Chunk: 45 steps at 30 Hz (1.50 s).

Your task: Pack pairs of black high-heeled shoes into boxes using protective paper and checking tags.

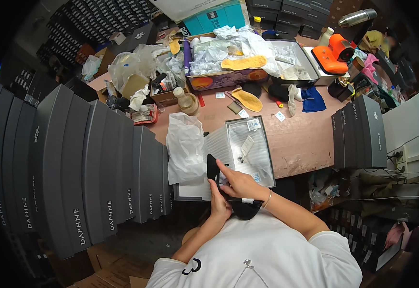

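Both my hands hold a black shoe (213, 169) above the near side of an open grey shoebox (270, 158). My left hand (219, 202) grips it from the left and below. Over its upper side lies my right hand (242, 185), with the index finger stretched toward the narrow front end. A dark rounded part (246, 210) shows under my right wrist, close to my shirt; whether it belongs to the same shoe I cannot tell. Translucent wrapping paper (238, 134) lines the box, with small white packets (253, 125) and a tag (247, 145) on it. White tissue paper (184, 144) spreads over its left side.
Stacks of grey shoeboxes (65, 168) stand at the left, others (363, 132) at the right table edge. Behind lie yellow insoles (248, 99), a glass bottle (185, 101), a blue cloth (313, 99), a carton of crumpled paper (219, 82) and an orange device (332, 55).
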Motion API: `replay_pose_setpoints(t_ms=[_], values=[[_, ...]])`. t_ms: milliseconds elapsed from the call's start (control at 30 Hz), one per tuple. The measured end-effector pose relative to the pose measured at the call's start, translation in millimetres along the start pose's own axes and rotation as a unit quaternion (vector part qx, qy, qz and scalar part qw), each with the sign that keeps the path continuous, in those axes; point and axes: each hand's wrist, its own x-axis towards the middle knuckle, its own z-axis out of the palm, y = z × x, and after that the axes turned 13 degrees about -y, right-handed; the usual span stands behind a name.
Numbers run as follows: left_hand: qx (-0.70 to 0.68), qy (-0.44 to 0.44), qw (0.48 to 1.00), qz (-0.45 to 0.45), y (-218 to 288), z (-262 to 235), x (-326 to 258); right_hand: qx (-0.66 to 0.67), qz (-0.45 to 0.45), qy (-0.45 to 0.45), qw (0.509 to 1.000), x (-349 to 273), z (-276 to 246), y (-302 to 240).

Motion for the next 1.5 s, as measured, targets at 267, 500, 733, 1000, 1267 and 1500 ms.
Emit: replay_pose_setpoints(t_ms=[267, 500, 733, 1000, 1267, 1500], values=[[0.043, -0.072, 0.995, 0.056, -2, -1, 4, 0.081, 0.050, -0.094, 0.991, -8, -28, 3], [0.022, -0.002, 1.000, -0.008, 14, -15, 21, 0.033, 0.109, 0.090, 0.989, -9, -58, 43], [0.041, -0.013, 0.999, 0.012, 0, 11, 24, -0.256, -0.113, -0.079, 0.957, 21, -13, 49], [0.014, 0.038, 0.999, 0.011, 11, -17, 31, -0.224, 0.034, 0.051, 0.973, -13, -39, 75], [0.056, 0.014, 0.996, 0.064, -1, 9, 24, 0.153, -0.007, -0.058, 0.986, 32, -8, 17], [0.110, -0.006, 0.987, 0.119, 19, 25, -8, 0.277, -0.007, -0.085, 0.957, 64, 27, 11]])
